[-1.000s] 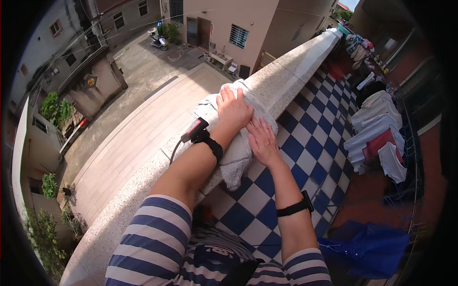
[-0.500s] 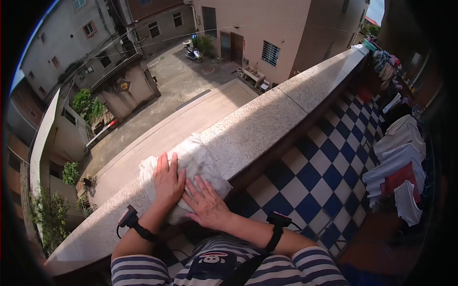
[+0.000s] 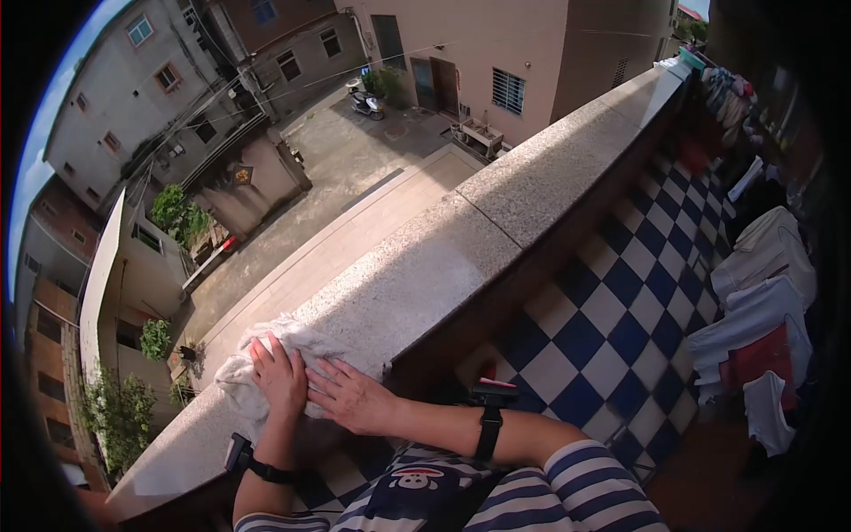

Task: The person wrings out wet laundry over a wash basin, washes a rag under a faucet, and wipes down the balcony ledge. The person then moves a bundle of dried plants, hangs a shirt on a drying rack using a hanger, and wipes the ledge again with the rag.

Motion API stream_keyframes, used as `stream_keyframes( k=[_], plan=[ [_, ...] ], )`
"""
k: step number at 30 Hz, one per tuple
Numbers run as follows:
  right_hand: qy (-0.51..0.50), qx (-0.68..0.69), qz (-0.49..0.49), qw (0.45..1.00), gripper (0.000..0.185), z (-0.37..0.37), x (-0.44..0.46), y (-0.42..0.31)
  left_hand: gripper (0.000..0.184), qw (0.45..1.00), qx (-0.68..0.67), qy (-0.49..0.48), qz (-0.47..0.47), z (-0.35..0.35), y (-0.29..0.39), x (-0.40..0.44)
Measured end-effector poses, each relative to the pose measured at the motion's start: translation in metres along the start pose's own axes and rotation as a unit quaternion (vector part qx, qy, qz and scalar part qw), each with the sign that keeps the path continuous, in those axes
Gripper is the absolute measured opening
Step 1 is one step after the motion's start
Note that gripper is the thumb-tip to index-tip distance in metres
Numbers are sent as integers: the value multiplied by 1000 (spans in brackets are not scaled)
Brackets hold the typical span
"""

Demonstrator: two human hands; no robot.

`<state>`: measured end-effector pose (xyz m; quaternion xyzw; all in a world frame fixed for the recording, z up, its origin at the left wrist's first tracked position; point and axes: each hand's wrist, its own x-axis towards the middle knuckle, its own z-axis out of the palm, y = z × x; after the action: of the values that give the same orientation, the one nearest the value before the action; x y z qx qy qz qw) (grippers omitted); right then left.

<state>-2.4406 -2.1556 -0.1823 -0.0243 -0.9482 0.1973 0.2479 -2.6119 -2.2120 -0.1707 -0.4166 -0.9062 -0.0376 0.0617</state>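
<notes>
While left hand (image 3: 282,381) and right hand (image 3: 356,397) press cloth (image 3: 236,377), each grip flat, unclosed; shirt (image 3: 417,483) cartoon-printed.

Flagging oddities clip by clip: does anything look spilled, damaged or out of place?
Nothing clearly stands out. The cloth lies bunched on the ledge beneath the left hand and right hand; no obvious damage shows.

Blue and pale tiles checker the floor (image 3: 623,282) beside a speckled stone parapet (image 3: 567,151), its top crossed by bands of sunlight and shade, with light-coloured laundry (image 3: 752,321) at the right. Below lies a partly sunlit courtyard (image 3: 341,164), where a scooter (image 3: 366,105) stands near a pinkish building (image 3: 525,40) with a barred window (image 3: 508,90). Grey buildings (image 3: 111,111) and green shrubs (image 3: 124,410) fill the left under a strip of blue sky (image 3: 34,184).
</notes>
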Motion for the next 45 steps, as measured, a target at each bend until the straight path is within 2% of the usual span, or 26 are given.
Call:
stream_keyframes(
  k=[4, 10, 12, 14, 16, 18, 20, 22, 26, 28, 31, 32, 34, 35, 37, 38, 39, 40, 41, 42, 43, 44, 45],
  plan=[
    [17, -55, 81, 995, 49, -87, -40, 77, 62, 990, -42, 27, 129, 7, 129, 56],
    [47, -145, 249, 956, 45, -212, -128, 204, 61, 941, -157, 92, 284, 23, 374, 125],
    [45, -202, 296, 933, 43, -250, -157, 247, 62, 933, -194, 69, 296, 22, 455, 144],
    [63, -224, 339, 911, 42, -282, -183, 292, 64, 922, -198, 111, 314, 33, 532, 161],
    [66, -243, 370, 894, 43, -309, -208, 332, 64, 923, -214, 59, 315, 20, 593, 172],
    [62, -256, 384, 885, 41, -325, -225, 359, 61, 918, -234, 112, 301, 32, 633, 179],
    [77, -227, 378, 894, 40, -335, -226, 365, 60, 922, -219, 77, 311, 25, 641, 182],
    [85, -220, 364, 901, 41, -335, -226, 364, 59, 908, -224, 112, 336, 33, 637, 187],
    [105, -228, 352, 901, 41, -329, -215, 358, 60, 904, -221, 93, 354, 38, 620, 191],
    [30, -291, 381, 877, 46, -326, -202, 352, 58, 911, -202, 64, 353, 38, 613, 192],
    [-89, -365, 368, 850, 53, -322, -184, 342, 56, 916, -219, 40, 334, 42, 595, 190],
    [-84, -359, 360, 857, 53, -323, -180, 343, 56, 920, -209, 44, 328, 38, 595, 189],
    [-143, -341, 362, 856, 55, -323, -177, 344, 52, 925, -258, -26, 280, 31, 591, 185],
    [-142, -337, 348, 863, 53, -326, -180, 346, 52, 930, -251, -22, 267, 31, 591, 185],
    [-116, -325, 323, 881, 53, -324, -189, 353, 46, 851, -435, 39, 290, 32, 591, 188],
    [-92, -318, 311, 891, 52, -323, -191, 355, 46, 857, -428, 44, 284, 21, 593, 185],
    [-87, -315, 304, 895, 52, -327, -191, 354, 44, 851, -410, 95, 315, 0, 604, 177],
    [-125, -328, 290, 890, 52, -331, -190, 353, 42, 841, -391, 142, 346, -23, 618, 165],
    [-166, -340, 276, 884, 52, -332, -189, 350, 40, 815, -424, 70, 389, -50, 635, 145],
    [-279, -260, 265, 885, 55, -334, -182, 358, 38, 781, -455, 1, 427, -75, 657, 123],
    [-129, -156, 255, 946, 57, -324, -193, 365, 43, 763, -471, -150, 418, -91, 675, 101],
    [26, -44, 235, 971, 59, -316, -204, 368, 48, 725, -476, -296, 400, -100, 689, 83],
    [-83, -245, 319, 912, 63, -312, -199, 356, 58, 711, -437, -377, 401, -91, 701, 72]
  ],
)
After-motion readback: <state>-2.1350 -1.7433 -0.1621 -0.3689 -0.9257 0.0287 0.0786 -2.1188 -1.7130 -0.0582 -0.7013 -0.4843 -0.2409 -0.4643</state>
